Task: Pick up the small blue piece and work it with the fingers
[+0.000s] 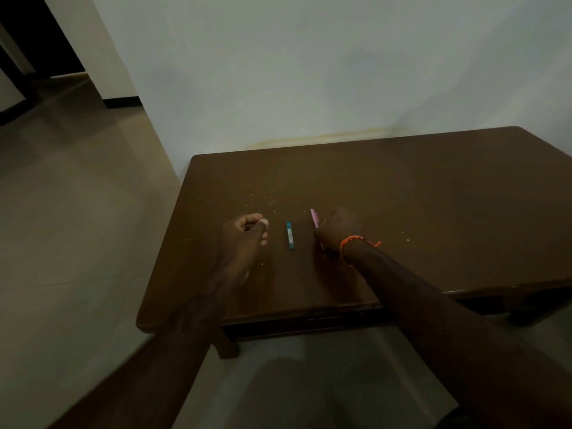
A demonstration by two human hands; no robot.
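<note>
A dark brown wooden table (402,212) stands against a pale wall. A small teal stick-shaped thing (289,235) lies on it between my two hands. My right hand (337,232), with an orange thread round the wrist, grips a pink pen (314,217) whose end pokes out beyond the fingers. My left hand (249,235) rests on the table to the left of the teal stick, fingers curled inward; whether it holds anything small I cannot tell.
Pale crumbs (260,196) are scattered on the table beyond my hands, and a few (407,239) lie to the right. Tiled floor (77,212) spreads to the left, with a dark doorway (37,57) at the far left. The table's front edge (309,317) is near me.
</note>
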